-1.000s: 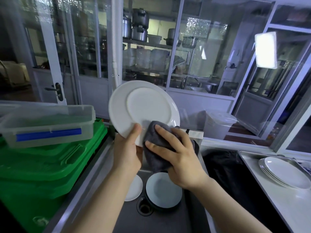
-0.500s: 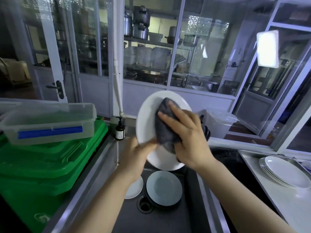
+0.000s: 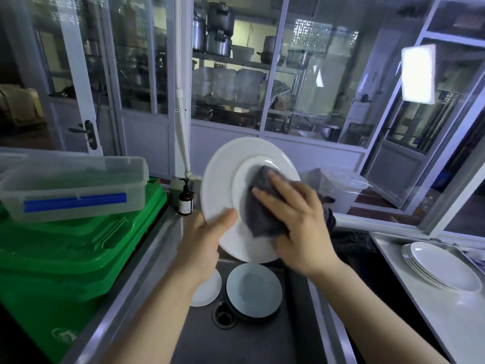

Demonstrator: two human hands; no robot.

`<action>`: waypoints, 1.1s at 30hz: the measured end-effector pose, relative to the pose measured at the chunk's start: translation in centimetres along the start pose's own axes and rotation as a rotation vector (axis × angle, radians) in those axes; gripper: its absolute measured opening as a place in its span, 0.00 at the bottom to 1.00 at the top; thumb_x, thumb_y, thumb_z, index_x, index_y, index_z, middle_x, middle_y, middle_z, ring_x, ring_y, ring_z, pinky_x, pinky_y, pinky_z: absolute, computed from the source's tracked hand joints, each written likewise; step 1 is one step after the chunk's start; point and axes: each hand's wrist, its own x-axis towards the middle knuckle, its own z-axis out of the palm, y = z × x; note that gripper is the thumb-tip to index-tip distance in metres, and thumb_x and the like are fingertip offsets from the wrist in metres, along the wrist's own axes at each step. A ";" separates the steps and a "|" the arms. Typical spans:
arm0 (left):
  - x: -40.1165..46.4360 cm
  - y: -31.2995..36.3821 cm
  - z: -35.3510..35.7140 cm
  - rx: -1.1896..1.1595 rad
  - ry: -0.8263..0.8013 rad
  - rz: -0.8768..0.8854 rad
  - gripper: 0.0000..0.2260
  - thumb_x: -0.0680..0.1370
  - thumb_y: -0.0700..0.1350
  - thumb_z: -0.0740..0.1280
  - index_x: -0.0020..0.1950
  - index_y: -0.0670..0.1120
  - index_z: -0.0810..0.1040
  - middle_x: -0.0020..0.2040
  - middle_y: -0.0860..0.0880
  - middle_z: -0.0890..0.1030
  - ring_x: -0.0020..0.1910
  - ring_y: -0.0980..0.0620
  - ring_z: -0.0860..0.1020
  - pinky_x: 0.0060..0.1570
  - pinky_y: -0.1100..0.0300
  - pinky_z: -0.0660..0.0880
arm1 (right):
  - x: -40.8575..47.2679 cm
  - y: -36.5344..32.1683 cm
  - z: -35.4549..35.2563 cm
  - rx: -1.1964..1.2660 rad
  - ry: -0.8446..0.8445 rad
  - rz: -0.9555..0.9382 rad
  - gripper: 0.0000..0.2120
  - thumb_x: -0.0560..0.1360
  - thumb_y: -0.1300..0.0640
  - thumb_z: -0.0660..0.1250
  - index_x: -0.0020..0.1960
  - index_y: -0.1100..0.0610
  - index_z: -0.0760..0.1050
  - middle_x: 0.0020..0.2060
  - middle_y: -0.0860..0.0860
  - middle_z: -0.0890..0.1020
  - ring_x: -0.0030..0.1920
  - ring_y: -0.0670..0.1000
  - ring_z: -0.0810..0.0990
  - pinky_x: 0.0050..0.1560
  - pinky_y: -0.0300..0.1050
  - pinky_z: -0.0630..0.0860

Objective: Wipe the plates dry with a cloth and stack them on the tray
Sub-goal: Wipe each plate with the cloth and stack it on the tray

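Two green plastic crates point(image 3: 65, 248) fill the 9 o'clock side, stacked, with a clear lidded container point(image 3: 73, 185) with a blue clip sitting on top. At 6 o'clock is the steel sink point(image 3: 157, 258), and the steel worktop point(image 3: 433, 319) runs off toward 4 o'clock, carrying a tray point(image 3: 388, 239) with a stack of white plates point(image 3: 443, 266) already on it. Dead centre, held up over the sink and tilted on edge, is the white dinner plate point(image 3: 223, 179), underside facing the camera. Left hand point(image 3: 202, 245) has it by the lower rim at about 7 o'clock, thumb hooked over the back, fingers hidden behind. Right hand point(image 3: 301, 222) presses a dark grey cloth point(image 3: 262, 208) flat against the plate's base ring, fingers mostly straight and spread over the cloth. Down in the sink, two more plates: a pale blue-grey one point(image 3: 254, 290) beside the drain point(image 3: 223, 315) and a white one point(image 3: 207, 292) at its 9 o'clock, partly under the left wrist. Small brown pump bottle point(image 3: 185, 199) stands at the sink's back edge.
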 end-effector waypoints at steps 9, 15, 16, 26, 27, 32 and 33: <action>-0.3 -0.3 -0.6 -0.187 0.123 -0.086 0.19 0.67 0.45 0.70 0.57 0.46 0.80 0.50 0.47 0.85 0.50 0.47 0.83 0.44 0.47 0.81 | -2.7 3.2 1.2 0.192 0.096 0.184 0.34 0.65 0.77 0.62 0.66 0.51 0.74 0.71 0.54 0.68 0.67 0.55 0.69 0.70 0.50 0.65; -0.6 -1.0 -0.4 -0.424 0.112 -0.117 0.27 0.71 0.41 0.70 0.71 0.46 0.71 0.65 0.44 0.79 0.63 0.46 0.77 0.56 0.52 0.79 | -1.8 3.4 0.6 1.365 0.354 1.186 0.10 0.77 0.56 0.67 0.57 0.48 0.79 0.53 0.53 0.83 0.51 0.54 0.82 0.55 0.52 0.77; -0.6 -1.3 -0.3 -0.431 0.096 -0.114 0.27 0.72 0.40 0.70 0.71 0.47 0.71 0.65 0.44 0.79 0.63 0.46 0.78 0.57 0.51 0.78 | -1.7 3.5 0.6 1.461 0.283 1.232 0.17 0.75 0.51 0.69 0.63 0.51 0.76 0.57 0.55 0.82 0.56 0.57 0.81 0.60 0.56 0.76; -0.8 -2.7 -2.7 -0.375 -0.195 -0.331 0.46 0.56 0.64 0.80 0.69 0.46 0.74 0.65 0.41 0.78 0.64 0.41 0.76 0.56 0.44 0.78 | -1.2 4.2 -1.1 1.495 0.121 1.037 0.26 0.68 0.53 0.71 0.65 0.59 0.74 0.55 0.61 0.82 0.51 0.62 0.83 0.48 0.59 0.81; -0.3 -2.5 -3.4 -0.418 -0.171 -0.342 0.42 0.58 0.66 0.78 0.67 0.47 0.77 0.65 0.41 0.78 0.63 0.42 0.76 0.57 0.45 0.77 | -1.2 4.3 -1.4 1.496 0.091 1.004 0.23 0.69 0.54 0.72 0.62 0.58 0.76 0.52 0.60 0.83 0.48 0.61 0.84 0.43 0.55 0.81; 1.6 -0.1 -5.0 -0.175 -0.125 -0.369 0.16 0.72 0.58 0.63 0.48 0.51 0.87 0.45 0.45 0.86 0.43 0.46 0.85 0.36 0.55 0.80 | -0.8 4.6 -1.6 1.438 -0.032 0.961 0.11 0.66 0.56 0.75 0.48 0.57 0.84 0.42 0.58 0.85 0.39 0.58 0.84 0.38 0.49 0.80; 1.7 0.5 -4.8 -0.138 -0.134 -0.365 0.13 0.72 0.55 0.65 0.46 0.51 0.87 0.43 0.45 0.86 0.41 0.46 0.85 0.34 0.56 0.80 | -0.6 4.5 -1.5 1.405 -0.014 0.986 0.12 0.65 0.56 0.76 0.48 0.57 0.84 0.42 0.58 0.85 0.39 0.58 0.84 0.38 0.49 0.81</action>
